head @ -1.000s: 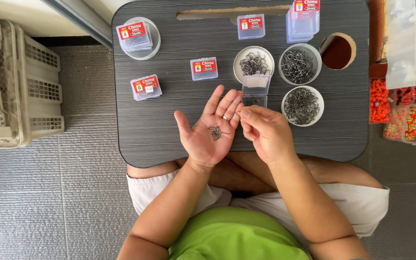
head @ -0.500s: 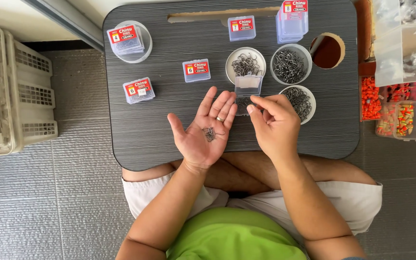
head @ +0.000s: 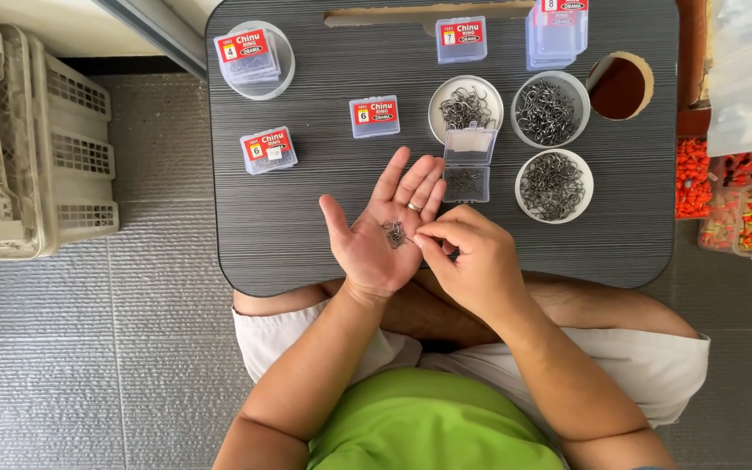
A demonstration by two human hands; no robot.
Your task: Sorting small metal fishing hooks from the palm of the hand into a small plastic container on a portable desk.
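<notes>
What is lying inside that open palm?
A small cluster of dark metal fish hooks rests in the cupped left hand. The right hand pinches at its edge, so fingertips hide whether any hook is gripped between them.

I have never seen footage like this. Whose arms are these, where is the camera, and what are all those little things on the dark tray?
There is no machine here: a camera worn on a person's head looks down at their two bare hands. The left hand lies open, palm up, with a small heap of dark metal fish hooks on it. The right hand pinches at that heap with its fingertips. Below is a dark grey wood-grain lap table. On it stand three round white bowls of hooks, an open clear plastic hook box and several closed clear boxes with red labels. A pale plastic crate sits on the tiled floor.
</notes>
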